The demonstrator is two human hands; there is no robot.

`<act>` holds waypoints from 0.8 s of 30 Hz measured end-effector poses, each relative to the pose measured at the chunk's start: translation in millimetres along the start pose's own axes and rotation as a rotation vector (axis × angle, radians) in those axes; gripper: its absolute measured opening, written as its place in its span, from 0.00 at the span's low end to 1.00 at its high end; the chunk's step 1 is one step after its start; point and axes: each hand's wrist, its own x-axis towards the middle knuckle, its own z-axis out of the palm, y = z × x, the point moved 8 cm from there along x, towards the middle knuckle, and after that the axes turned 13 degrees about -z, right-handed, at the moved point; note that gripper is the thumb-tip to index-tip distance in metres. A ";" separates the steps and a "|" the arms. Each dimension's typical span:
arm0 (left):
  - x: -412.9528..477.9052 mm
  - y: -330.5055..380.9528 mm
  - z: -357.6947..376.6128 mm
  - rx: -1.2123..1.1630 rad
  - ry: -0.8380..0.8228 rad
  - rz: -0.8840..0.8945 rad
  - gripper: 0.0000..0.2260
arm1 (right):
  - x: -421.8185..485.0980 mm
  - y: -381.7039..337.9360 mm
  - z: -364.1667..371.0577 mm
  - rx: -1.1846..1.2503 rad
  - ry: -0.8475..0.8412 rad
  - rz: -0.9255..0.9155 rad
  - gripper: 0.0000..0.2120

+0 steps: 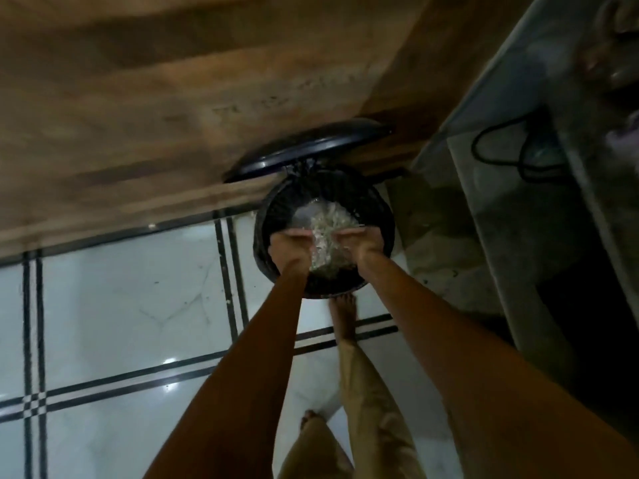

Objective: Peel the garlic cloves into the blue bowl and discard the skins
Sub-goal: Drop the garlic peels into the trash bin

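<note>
Skins [326, 236], strip running near-far, between left hand [287, 245], right hand [359, 242] over bin [388, 219]; grips unclear.

Single view here, head-worn and wide-angle, tipped steeply down from standing height onto the open bin [267, 216] at mid-frame, fairly far off; tiled floor [121, 305] fills the lower left, a wooden cabinet [173, 98] slants across the top.

The white tiled floor [121, 305] with black lines bears a black bin [321, 291], lid [304, 146] raised, and a bare foot [344, 312].
</note>
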 end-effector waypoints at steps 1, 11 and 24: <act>3.6 8.6 -0.4 0.039 0.050 0.063 0.07 | 8.1 -2.6 2.7 0.025 0.006 -0.041 0.19; 1.6 12.4 -0.4 0.366 -0.028 0.173 0.12 | 5.7 -18.8 6.4 -0.527 -0.076 -0.301 0.21; -416.6 67.5 4.0 0.465 -0.357 0.715 0.12 | -374.6 -152.3 -222.0 0.218 0.353 -0.574 0.11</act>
